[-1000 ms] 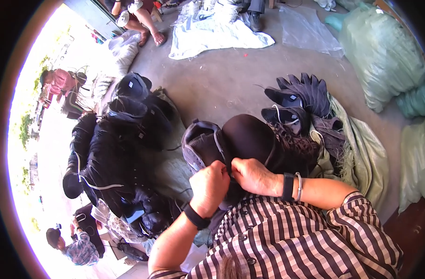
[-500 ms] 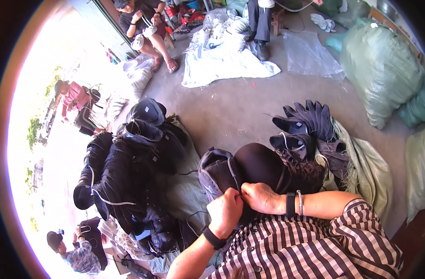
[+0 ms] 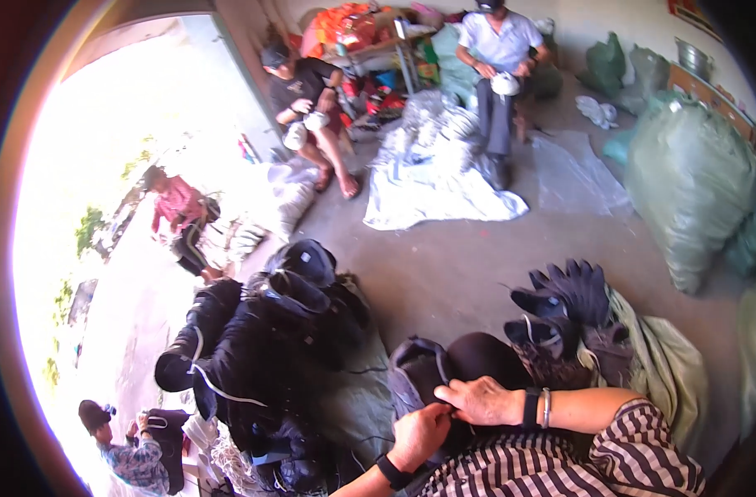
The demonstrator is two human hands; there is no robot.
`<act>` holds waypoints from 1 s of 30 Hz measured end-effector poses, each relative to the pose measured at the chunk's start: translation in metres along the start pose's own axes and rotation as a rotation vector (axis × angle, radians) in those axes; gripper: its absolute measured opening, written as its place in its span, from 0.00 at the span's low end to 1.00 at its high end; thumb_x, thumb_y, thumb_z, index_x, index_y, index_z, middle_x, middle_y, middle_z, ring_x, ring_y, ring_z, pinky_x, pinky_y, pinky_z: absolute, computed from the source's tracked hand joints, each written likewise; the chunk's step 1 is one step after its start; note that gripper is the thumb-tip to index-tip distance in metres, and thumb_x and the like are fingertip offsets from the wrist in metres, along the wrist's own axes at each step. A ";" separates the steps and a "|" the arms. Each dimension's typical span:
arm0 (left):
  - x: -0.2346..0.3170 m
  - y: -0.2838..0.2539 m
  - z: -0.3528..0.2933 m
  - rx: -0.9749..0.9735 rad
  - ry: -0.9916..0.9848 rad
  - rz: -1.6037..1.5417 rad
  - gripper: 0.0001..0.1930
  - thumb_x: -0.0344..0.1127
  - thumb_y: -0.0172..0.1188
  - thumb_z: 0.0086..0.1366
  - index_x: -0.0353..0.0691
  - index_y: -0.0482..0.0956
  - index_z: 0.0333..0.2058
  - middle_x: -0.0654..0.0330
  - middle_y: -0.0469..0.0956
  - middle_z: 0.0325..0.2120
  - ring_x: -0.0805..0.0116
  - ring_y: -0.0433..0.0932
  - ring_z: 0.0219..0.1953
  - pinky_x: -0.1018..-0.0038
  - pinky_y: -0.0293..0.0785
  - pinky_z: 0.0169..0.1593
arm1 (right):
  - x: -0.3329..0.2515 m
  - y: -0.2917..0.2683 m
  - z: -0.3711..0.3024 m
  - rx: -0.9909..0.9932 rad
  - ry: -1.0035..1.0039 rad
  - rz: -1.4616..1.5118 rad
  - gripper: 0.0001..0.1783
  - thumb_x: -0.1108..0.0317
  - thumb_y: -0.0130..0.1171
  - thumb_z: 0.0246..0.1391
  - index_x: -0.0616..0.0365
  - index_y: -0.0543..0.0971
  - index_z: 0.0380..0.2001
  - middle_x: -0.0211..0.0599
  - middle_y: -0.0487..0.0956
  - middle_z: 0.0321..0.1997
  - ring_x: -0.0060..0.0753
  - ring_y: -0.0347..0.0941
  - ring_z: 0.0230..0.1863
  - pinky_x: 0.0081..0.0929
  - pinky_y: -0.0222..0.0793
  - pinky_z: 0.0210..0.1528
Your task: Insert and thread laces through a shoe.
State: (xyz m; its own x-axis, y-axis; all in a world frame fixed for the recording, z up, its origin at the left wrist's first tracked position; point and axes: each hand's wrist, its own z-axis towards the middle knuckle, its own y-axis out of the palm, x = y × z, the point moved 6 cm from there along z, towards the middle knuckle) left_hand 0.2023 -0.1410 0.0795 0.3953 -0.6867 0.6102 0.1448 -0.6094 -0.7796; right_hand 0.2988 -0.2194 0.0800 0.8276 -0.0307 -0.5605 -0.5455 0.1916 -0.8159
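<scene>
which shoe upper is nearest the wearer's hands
The single dark shoe upper held by left hand and right hand, apart from the nearby others bunched in the larger left pile or smaller right pile.

The shirt (image 3: 519,468) was checked, with dark brown-black stripes over cream and dusty pink. Its short right sleeve (image 3: 647,435) hung loose around the arm. A plain black left wristband (image 3: 393,472) matched the flat black right wristband (image 3: 530,408), which sat beside a slim silvery bangle (image 3: 546,408).
</scene>
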 end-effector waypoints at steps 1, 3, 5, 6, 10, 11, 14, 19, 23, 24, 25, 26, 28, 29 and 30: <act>-0.004 0.001 0.001 0.010 0.028 -0.043 0.11 0.42 0.56 0.59 0.46 0.81 0.36 0.52 0.81 0.25 0.52 0.81 0.30 0.61 0.77 0.36 | 0.003 -0.001 0.002 -0.078 -0.019 -0.003 0.20 0.66 0.63 0.44 0.54 0.67 0.40 0.45 0.76 0.31 0.52 0.77 0.31 0.45 0.73 0.31; -0.015 0.002 0.004 0.032 -0.055 -0.398 0.10 0.38 0.57 0.60 0.41 0.80 0.37 0.52 0.79 0.21 0.62 0.80 0.24 0.70 0.75 0.31 | 0.011 -0.007 0.006 -0.252 -0.003 -0.020 0.16 0.62 0.62 0.46 0.55 0.71 0.37 0.46 0.78 0.25 0.50 0.78 0.34 0.45 0.72 0.33; -0.015 -0.007 0.008 0.257 -0.172 -0.882 0.10 0.35 0.56 0.62 0.36 0.80 0.39 0.52 0.79 0.21 0.66 0.79 0.22 0.74 0.74 0.30 | 0.012 -0.008 0.006 -0.326 -0.064 -0.050 0.15 0.60 0.60 0.47 0.54 0.73 0.38 0.46 0.78 0.25 0.49 0.78 0.34 0.44 0.73 0.35; -0.011 -0.012 0.013 0.283 -0.167 -0.882 0.10 0.35 0.56 0.62 0.36 0.80 0.39 0.52 0.79 0.21 0.66 0.79 0.22 0.74 0.74 0.30 | 0.014 -0.005 0.008 -0.359 -0.043 -0.052 0.14 0.60 0.59 0.49 0.54 0.74 0.37 0.45 0.79 0.26 0.48 0.78 0.34 0.43 0.73 0.37; 0.000 -0.006 0.033 -0.011 -0.027 -0.177 0.09 0.33 0.55 0.62 0.35 0.80 0.37 0.53 0.79 0.23 0.62 0.80 0.28 0.70 0.76 0.31 | 0.014 -0.004 0.004 -0.241 -0.146 0.018 0.13 0.58 0.58 0.50 0.53 0.75 0.35 0.43 0.79 0.27 0.47 0.78 0.33 0.42 0.74 0.35; 0.003 -0.002 0.038 -0.074 0.062 0.042 0.09 0.33 0.55 0.61 0.35 0.80 0.36 0.50 0.79 0.24 0.55 0.82 0.31 0.66 0.77 0.32 | 0.016 -0.002 0.001 -0.188 -0.169 0.017 0.12 0.58 0.58 0.50 0.53 0.75 0.35 0.42 0.78 0.26 0.47 0.78 0.32 0.41 0.74 0.34; 0.009 0.010 0.056 -0.336 0.059 0.263 0.08 0.31 0.56 0.57 0.36 0.80 0.34 0.48 0.80 0.28 0.49 0.80 0.35 0.62 0.78 0.34 | 0.021 -0.005 -0.003 -0.064 -0.269 0.060 0.10 0.61 0.58 0.48 0.52 0.76 0.33 0.39 0.78 0.25 0.46 0.78 0.28 0.38 0.75 0.30; 0.019 0.014 0.067 -0.462 0.118 0.376 0.05 0.28 0.59 0.53 0.32 0.81 0.26 0.47 0.80 0.26 0.50 0.81 0.34 0.60 0.79 0.33 | 0.023 0.000 -0.002 -0.003 -0.368 -0.075 0.06 0.62 0.59 0.47 0.49 0.77 0.28 0.36 0.77 0.22 0.40 0.77 0.24 0.33 0.74 0.25; 0.026 0.013 0.072 -0.518 0.170 0.459 0.05 0.28 0.60 0.51 0.33 0.81 0.28 0.49 0.81 0.27 0.53 0.82 0.34 0.63 0.79 0.32 | 0.018 0.001 0.001 0.101 -0.495 -0.125 0.05 0.63 0.59 0.47 0.49 0.75 0.22 0.34 0.74 0.17 0.36 0.76 0.20 0.31 0.68 0.19; 0.024 0.011 0.073 -0.599 0.098 0.436 0.05 0.28 0.60 0.51 0.34 0.81 0.27 0.50 0.81 0.26 0.52 0.82 0.34 0.63 0.79 0.32 | 0.016 0.003 0.001 0.091 -0.515 -0.116 0.05 0.63 0.59 0.47 0.49 0.75 0.22 0.34 0.74 0.17 0.36 0.76 0.20 0.31 0.68 0.19; 0.028 0.006 0.071 -0.680 0.030 0.410 0.05 0.28 0.60 0.51 0.34 0.81 0.27 0.50 0.81 0.25 0.52 0.82 0.33 0.63 0.79 0.32 | 0.017 0.001 0.001 0.102 -0.494 -0.162 0.06 0.63 0.59 0.47 0.48 0.75 0.21 0.32 0.73 0.15 0.35 0.75 0.19 0.30 0.65 0.18; 0.034 0.003 0.071 -0.655 0.064 0.415 0.04 0.28 0.59 0.51 0.34 0.81 0.25 0.50 0.81 0.24 0.53 0.82 0.32 0.63 0.79 0.31 | 0.018 0.000 0.001 0.114 -0.473 -0.207 0.07 0.63 0.60 0.47 0.47 0.74 0.20 0.31 0.72 0.14 0.33 0.74 0.18 0.30 0.62 0.17; 0.027 0.012 0.073 -0.549 0.149 0.415 0.05 0.28 0.58 0.51 0.34 0.81 0.25 0.50 0.81 0.24 0.53 0.82 0.31 0.64 0.78 0.31 | 0.019 0.001 -0.001 0.143 -0.511 -0.217 0.07 0.63 0.61 0.46 0.47 0.74 0.20 0.29 0.71 0.13 0.32 0.73 0.15 0.29 0.61 0.16; 0.029 0.013 0.073 -0.452 0.251 0.426 0.05 0.28 0.58 0.52 0.34 0.81 0.25 0.50 0.81 0.24 0.54 0.82 0.31 0.64 0.78 0.30 | 0.019 -0.001 -0.002 0.181 -0.529 -0.231 0.07 0.64 0.62 0.45 0.47 0.73 0.20 0.28 0.70 0.11 0.31 0.71 0.13 0.27 0.59 0.14; 0.026 0.017 0.071 -0.424 0.264 0.448 0.05 0.29 0.58 0.52 0.35 0.81 0.26 0.49 0.80 0.25 0.52 0.82 0.30 0.64 0.77 0.30 | 0.018 0.000 -0.002 0.153 -0.519 -0.235 0.08 0.64 0.62 0.45 0.47 0.73 0.20 0.29 0.71 0.12 0.33 0.72 0.14 0.28 0.60 0.14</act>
State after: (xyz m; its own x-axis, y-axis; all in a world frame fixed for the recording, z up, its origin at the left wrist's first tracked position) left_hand 0.2796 -0.1409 0.0725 0.0911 -0.9507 0.2965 -0.3715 -0.3087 -0.8756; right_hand 0.3138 -0.2223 0.0698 0.9016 0.3870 -0.1932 -0.3464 0.3785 -0.8583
